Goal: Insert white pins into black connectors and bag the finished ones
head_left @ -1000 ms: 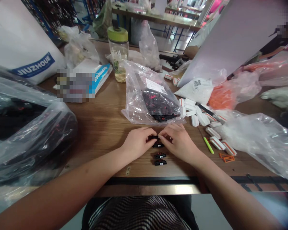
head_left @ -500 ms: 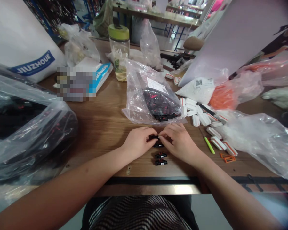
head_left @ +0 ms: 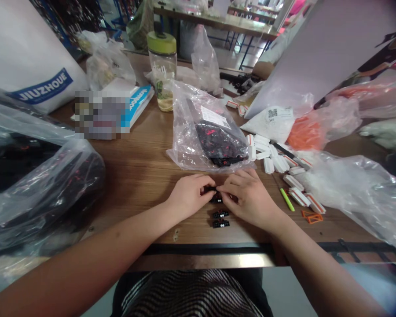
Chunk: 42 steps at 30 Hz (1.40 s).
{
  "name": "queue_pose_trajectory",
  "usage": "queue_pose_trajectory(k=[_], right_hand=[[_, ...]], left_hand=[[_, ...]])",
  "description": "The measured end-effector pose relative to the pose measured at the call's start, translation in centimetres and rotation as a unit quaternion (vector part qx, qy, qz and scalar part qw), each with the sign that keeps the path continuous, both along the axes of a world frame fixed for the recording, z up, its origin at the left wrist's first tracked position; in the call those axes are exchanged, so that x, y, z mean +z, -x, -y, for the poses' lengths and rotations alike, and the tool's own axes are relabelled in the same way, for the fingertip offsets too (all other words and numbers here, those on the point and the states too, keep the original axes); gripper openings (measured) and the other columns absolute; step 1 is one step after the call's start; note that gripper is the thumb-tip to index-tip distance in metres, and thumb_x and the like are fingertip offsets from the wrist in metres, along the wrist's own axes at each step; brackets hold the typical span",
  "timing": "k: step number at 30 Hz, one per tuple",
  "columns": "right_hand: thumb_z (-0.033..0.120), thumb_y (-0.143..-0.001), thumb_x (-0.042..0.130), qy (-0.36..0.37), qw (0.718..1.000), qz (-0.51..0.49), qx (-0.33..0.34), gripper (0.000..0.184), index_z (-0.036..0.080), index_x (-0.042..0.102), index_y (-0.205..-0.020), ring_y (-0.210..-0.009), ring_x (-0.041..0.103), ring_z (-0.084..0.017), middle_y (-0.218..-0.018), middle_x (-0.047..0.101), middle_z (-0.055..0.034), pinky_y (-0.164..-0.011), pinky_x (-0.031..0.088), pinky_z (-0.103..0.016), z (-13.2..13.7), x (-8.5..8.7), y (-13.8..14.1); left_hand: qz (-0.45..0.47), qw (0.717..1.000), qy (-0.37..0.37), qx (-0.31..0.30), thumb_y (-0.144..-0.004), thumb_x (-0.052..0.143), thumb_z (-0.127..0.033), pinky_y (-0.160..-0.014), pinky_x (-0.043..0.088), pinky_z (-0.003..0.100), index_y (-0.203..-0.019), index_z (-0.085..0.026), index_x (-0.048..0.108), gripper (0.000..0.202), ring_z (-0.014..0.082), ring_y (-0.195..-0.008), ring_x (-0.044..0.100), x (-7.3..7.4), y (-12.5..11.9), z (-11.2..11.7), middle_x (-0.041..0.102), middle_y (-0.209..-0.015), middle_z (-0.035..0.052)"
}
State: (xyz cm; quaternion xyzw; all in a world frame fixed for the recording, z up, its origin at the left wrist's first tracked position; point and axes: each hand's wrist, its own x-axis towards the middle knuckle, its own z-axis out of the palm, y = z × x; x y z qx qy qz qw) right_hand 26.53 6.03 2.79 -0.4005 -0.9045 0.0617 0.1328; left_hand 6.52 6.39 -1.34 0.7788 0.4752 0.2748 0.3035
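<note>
One large clear sack of dark parts (head_left: 86,169) sits well to the left of the centre bag (head_left: 186,152), probably parked there so it stays out of your elbows' way. Beyond it, behind and left of the centre bag, you have a blue-edged notebook (head_left: 141,102), and nearer the centre bag's far left corner an upright drinking bottle (head_left: 162,72), both seemingly pushed back to leave you working room.

Just in front of the centre bag, your left hand (head_left: 189,198) pinches a small black piece (head_left: 211,189) between thumb and curled fingers, likely to steady it. That piece is mostly hidden by your fingers. Three black pieces (head_left: 221,224) with white dots lie in a column nearer you than the centre bag, the farthest just below your fingertips; the spacing suggests they are kept in order. Your right hand (head_left: 242,193) brings its fingertips to the right end of the held piece; I cannot tell whether they squeeze it or merely press.

Right of the centre bag lie loose white blocks (head_left: 279,162), then, closer to you, a slim tool with a yellow-green handle (head_left: 287,199), arguably left within easy reach, and orange frames (head_left: 313,217) beside it.
</note>
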Motion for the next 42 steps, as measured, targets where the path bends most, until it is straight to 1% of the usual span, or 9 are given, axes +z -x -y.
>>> queue_pose_trajectory(k=[4, 7, 10, 13, 16, 24, 31, 36, 42], right_hand=[[0.022, -0.089, 0.057, 0.058, 0.997, -0.056, -0.006, 0.021, 0.023, 0.077, -0.096, -0.082, 0.061, -0.020, -0.083, 0.071, -0.0039, -0.083, 0.041, -0.039, -0.4, 0.5, -1.0], [0.030, -0.090, 0.057, 0.100, 0.979, -0.147, -0.098, 0.021, 0.023, 0.076, -0.094, -0.081, 0.065, -0.019, -0.087, 0.074, -0.0037, -0.078, 0.048, -0.033, -0.9, 0.7, -3.5], [0.033, -0.087, 0.059, 0.133, 0.966, -0.116, -0.188, 0.020, 0.022, 0.076, -0.085, -0.075, 0.067, -0.019, -0.085, 0.075, -0.0019, -0.069, 0.049, -0.030, -1.1, 0.4, -6.2], [0.034, -0.086, 0.060, 0.184, 0.959, -0.085, -0.197, 0.021, 0.023, 0.077, -0.082, -0.069, 0.066, -0.017, -0.079, 0.075, -0.0001, -0.063, 0.047, -0.029, -1.1, -0.2, -7.6], [0.034, -0.086, 0.061, 0.195, 0.958, -0.080, -0.195, 0.021, 0.022, 0.077, -0.080, -0.066, 0.066, -0.016, -0.076, 0.074, -0.0008, -0.062, 0.047, -0.028, -0.9, -0.7, -7.7], [0.031, -0.084, 0.060, 0.117, 0.969, -0.005, -0.218, 0.022, 0.020, 0.077, -0.074, -0.070, 0.065, -0.018, -0.076, 0.073, -0.0043, -0.067, 0.046, -0.031, -0.7, -0.7, -6.1], [0.036, -0.080, 0.063, 0.233, 0.927, -0.111, -0.273, 0.021, 0.017, 0.073, -0.074, -0.057, 0.059, -0.015, -0.064, 0.070, -0.0021, -0.055, 0.043, -0.028, -1.3, -1.1, -6.6], [0.037, -0.086, 0.059, 0.223, 0.934, -0.186, -0.208, 0.021, 0.019, 0.068, -0.078, -0.067, 0.061, -0.015, -0.074, 0.069, -0.0010, -0.063, 0.046, -0.028, -0.8, 0.0, -4.7], [0.024, -0.090, 0.059, 0.148, 0.977, -0.135, -0.065, 0.013, 0.020, 0.065, -0.079, -0.088, 0.058, -0.018, -0.085, 0.065, -0.0029, -0.084, 0.043, -0.036, -0.2, 1.0, 0.1]], left_hand=[[-0.001, 1.000, 0.000, -0.004, -0.083, 0.069, -0.021, -0.066, 0.047, 0.030, -0.092, -0.022, 0.071, 0.009, 0.0148, -0.065, 0.058, 0.0, 0.1, 0.0, 0.066, -0.076, -0.0019], [0.002, 1.000, -0.004, -0.007, -0.083, 0.069, -0.021, -0.067, 0.046, 0.031, -0.092, -0.021, 0.071, 0.010, 0.0156, -0.066, 0.058, 0.1, 0.2, 0.0, 0.065, -0.074, -0.0016], [0.014, 1.000, -0.010, -0.013, -0.083, 0.067, -0.022, -0.067, 0.046, 0.030, -0.093, -0.021, 0.071, 0.010, 0.0150, -0.065, 0.057, 0.0, 0.3, 0.1, 0.064, -0.073, -0.0015], [0.019, 1.000, -0.011, -0.020, -0.085, 0.066, -0.023, -0.066, 0.046, 0.030, -0.094, -0.022, 0.070, 0.011, 0.0148, -0.065, 0.057, -0.3, 0.4, 0.1, 0.064, -0.074, -0.0013], [0.016, 0.999, -0.017, -0.023, -0.085, 0.066, -0.023, -0.066, 0.045, 0.030, -0.095, -0.021, 0.070, 0.011, 0.0145, -0.065, 0.057, -0.4, 0.4, 0.0, 0.064, -0.074, -0.0013], [0.019, 0.999, -0.022, -0.018, -0.084, 0.067, -0.023, -0.064, 0.044, 0.028, -0.093, -0.022, 0.070, 0.010, 0.0135, -0.063, 0.055, -0.7, 0.3, -0.1, 0.061, -0.071, -0.0030], [0.023, 0.999, -0.025, -0.026, -0.083, 0.069, -0.021, -0.064, 0.043, 0.028, -0.093, -0.022, 0.071, 0.010, 0.0134, -0.063, 0.055, -0.7, 0.4, -0.1, 0.061, -0.071, -0.0030], [0.027, 0.999, -0.013, -0.024, -0.082, 0.069, -0.019, -0.063, 0.043, 0.028, -0.092, -0.022, 0.072, 0.011, 0.0130, -0.062, 0.055, -0.6, 0.4, -0.1, 0.061, -0.071, -0.0031], [0.029, 0.999, 0.000, -0.034, -0.081, 0.067, -0.016, -0.062, 0.041, 0.027, -0.093, -0.023, 0.072, 0.015, 0.0137, -0.064, 0.055, -0.4, 0.5, -0.1, 0.062, -0.073, -0.0028]])
